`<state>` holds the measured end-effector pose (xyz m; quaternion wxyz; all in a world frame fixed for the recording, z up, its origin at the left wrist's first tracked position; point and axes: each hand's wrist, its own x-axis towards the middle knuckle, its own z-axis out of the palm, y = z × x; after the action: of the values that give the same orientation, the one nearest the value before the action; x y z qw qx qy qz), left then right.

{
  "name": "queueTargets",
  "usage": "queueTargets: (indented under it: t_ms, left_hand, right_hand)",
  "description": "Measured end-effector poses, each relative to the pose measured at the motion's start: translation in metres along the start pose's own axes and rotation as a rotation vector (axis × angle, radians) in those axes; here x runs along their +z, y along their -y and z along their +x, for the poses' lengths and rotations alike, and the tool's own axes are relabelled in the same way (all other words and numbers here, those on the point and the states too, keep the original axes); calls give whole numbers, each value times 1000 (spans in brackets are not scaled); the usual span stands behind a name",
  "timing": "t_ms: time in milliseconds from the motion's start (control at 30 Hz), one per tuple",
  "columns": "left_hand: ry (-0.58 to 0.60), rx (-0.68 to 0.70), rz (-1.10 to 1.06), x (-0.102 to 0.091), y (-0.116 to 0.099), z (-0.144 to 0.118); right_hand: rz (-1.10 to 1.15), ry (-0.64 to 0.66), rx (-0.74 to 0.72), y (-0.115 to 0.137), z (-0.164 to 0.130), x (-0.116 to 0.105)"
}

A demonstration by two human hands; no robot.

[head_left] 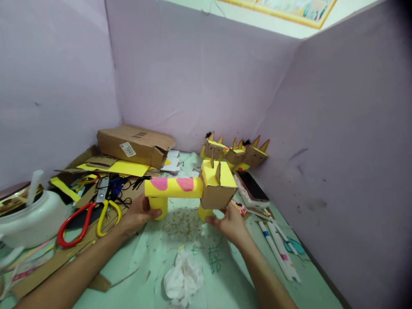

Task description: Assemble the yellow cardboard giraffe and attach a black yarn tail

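This is a craft corner, a small work table (244,279) closed in by plain lilac partition walls (199,77). Red and yellow scissors (86,216) lie at the left among cardboard offcuts (106,162) and yellow paper (128,168). Marker pens (278,251) lie at the right, and finished cardboard animal figures (236,153) stand at the far wall.

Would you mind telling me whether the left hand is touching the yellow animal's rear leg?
Touching: the head view shows the left hand with its thumb against the rear leg.
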<state>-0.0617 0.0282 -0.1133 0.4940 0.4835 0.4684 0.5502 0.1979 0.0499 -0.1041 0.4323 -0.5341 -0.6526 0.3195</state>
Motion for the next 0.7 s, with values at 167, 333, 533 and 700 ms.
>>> queueTargets:
  t_ms: [167,333,533,700]
  left_hand:
    - [-12,-14,8,-5,15,6]
    - [-86,1,-11,2,7,6]
    - [-97,-23,32,7,-1,6]
    - [-78,-36,88,4,6,7]
  right_hand:
    - [84,35,-5,-8,9,24]
    - [136,46,-23,-10,5,31]
    - [140,62,-40,-18,0,39]
    - [128,54,-44,-26,0,42]
